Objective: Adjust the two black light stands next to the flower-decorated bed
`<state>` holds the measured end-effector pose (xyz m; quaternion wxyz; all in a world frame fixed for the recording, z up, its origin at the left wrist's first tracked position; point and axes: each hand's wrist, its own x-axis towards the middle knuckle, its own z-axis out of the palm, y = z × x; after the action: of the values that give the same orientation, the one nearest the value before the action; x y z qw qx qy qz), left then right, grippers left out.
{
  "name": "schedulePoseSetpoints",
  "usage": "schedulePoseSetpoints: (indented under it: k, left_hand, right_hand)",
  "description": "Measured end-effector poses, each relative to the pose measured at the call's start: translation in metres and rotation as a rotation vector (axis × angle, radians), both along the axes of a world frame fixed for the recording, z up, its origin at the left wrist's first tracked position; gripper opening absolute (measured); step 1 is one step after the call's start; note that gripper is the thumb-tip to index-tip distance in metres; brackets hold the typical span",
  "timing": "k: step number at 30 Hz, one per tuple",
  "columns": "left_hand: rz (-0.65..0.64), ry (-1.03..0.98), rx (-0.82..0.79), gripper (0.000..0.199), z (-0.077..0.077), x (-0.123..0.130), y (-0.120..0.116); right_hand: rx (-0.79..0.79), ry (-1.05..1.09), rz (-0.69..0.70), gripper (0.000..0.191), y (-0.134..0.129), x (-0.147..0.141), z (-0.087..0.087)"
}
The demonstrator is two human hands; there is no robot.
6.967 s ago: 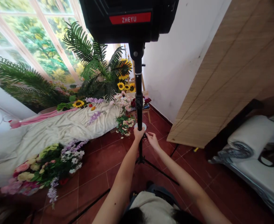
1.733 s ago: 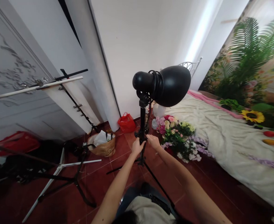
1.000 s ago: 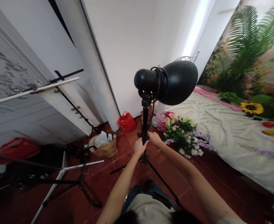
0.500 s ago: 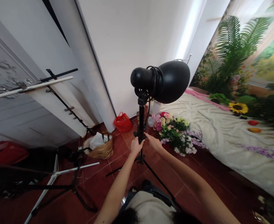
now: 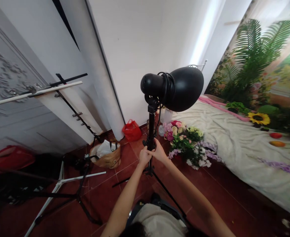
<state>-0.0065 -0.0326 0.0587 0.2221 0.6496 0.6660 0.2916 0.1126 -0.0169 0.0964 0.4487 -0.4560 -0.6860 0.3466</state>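
Note:
A black studio lamp (image 5: 184,88) with a wide shade sits on top of a black light stand (image 5: 151,126), its cable coiled round the neck. My left hand (image 5: 144,155) is wrapped round the stand's pole just below a clamp knob. From the other side my right hand (image 5: 159,152) closes on the same pole, its thumb and fingers meeting the left hand. The stand's legs spread over the red tiled floor (image 5: 125,179) near my feet.
Artificial flowers (image 5: 182,140) lie right of the stand, beside a bed with a cream cover (image 5: 234,141). A red bag (image 5: 132,130) and a woven bag (image 5: 110,159) stand on the floor. Left are tripod legs (image 5: 61,184) and a white crossbar (image 5: 68,85) with clips.
My right hand, whose fingers were stretched beside the pole, has closed round it against my left hand. The view has shifted slightly, so the lamp appears a little further right.

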Motion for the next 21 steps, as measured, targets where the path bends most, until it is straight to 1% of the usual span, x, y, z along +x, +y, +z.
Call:
schedulePoseSetpoints:
  k: [2,4,6,8,10,13,15,17,19,21]
  left_hand:
    - [-0.025,0.027,-0.041,0.031,0.001,-0.001,0.0]
    - [-0.034,0.064,-0.071,0.031,0.001,-0.002,0.0]
    - [-0.035,0.082,-0.084,0.034,0.002,-0.003,0.0]
    - [-0.041,0.074,-0.077,0.037,0.001,-0.004,0.001]
    - [-0.038,0.058,-0.06,0.039,0.001,-0.005,0.0]
    - [-0.03,0.044,-0.029,0.039,0.0,-0.005,0.0]
    - [-0.023,0.045,-0.011,0.036,0.0,-0.005,-0.001]
    - [-0.007,0.043,0.006,0.037,0.001,-0.005,-0.002]
    - [0.009,0.033,0.016,0.041,0.002,-0.005,-0.002]
    - [0.022,0.014,0.022,0.043,0.003,-0.005,-0.003]
  right_hand:
    - [0.004,0.105,-0.085,0.065,0.005,-0.022,0.008]
    - [-0.008,0.188,-0.207,0.05,0.008,-0.04,0.009]
    - [-0.027,0.257,-0.316,0.039,0.012,-0.052,0.007]
    - [-0.044,0.266,-0.391,0.034,0.016,-0.057,0.006]
    - [-0.052,0.227,-0.45,0.033,0.019,-0.058,0.007]
    - [-0.025,0.182,-0.464,0.03,0.022,-0.056,0.016]
    - [0.014,0.184,-0.436,0.027,0.024,-0.055,0.03]
    - [0.063,0.186,-0.427,0.026,0.026,-0.054,0.053]
    - [0.132,0.191,-0.422,0.026,0.03,-0.052,0.085]
    - [0.215,0.201,-0.38,0.028,0.034,-0.049,0.121]
